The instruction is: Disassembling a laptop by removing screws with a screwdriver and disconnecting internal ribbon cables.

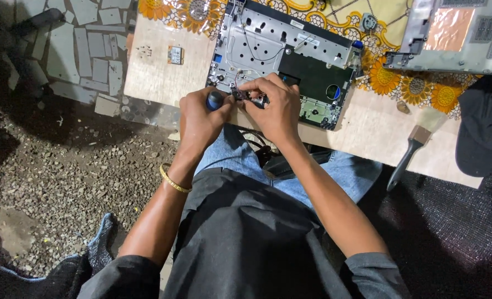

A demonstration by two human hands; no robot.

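- Nearest the camera, two bare forearms reach forward over a dark shirt and blue jeans; the left wrist wears a thin gold bangle [174,181]
- Left hand [199,119] is closed in a fist around a screwdriver [215,100], whose dark blue handle end sticks out above the thumb, pointing toward the right hand
- Right hand [276,108] sits just beside the left, its fingers curled and pinched on a small dark part [251,99] at the near edge of an opened laptop base; what the part is cannot be told, as the fingers cover most of it
- Under and just beyond both hands lies the laptop base [282,52], a silver metal shell with thin wires across it, a black panel beyond the right hand and a small blue round spot on that panel
- Beneath the laptop base is a pale wooden board [157,75], resting across the person's knees
- Beyond the left hand, well apart from it on the board, lies a small green circuit card [175,55]
- Right of the right hand, near the board's edge, lies a paintbrush [415,147] with a black handle and pale bristles
- Farther right sits a black cap [487,130]
- Beyond the brush, at the far right, lies another grey laptop shell [456,36] with a copper-coloured patch, on a cloth [412,88] printed with yellow flowers
- Left of the left hand the ground is gravel [63,166], with grey tile pieces [85,50] farther off
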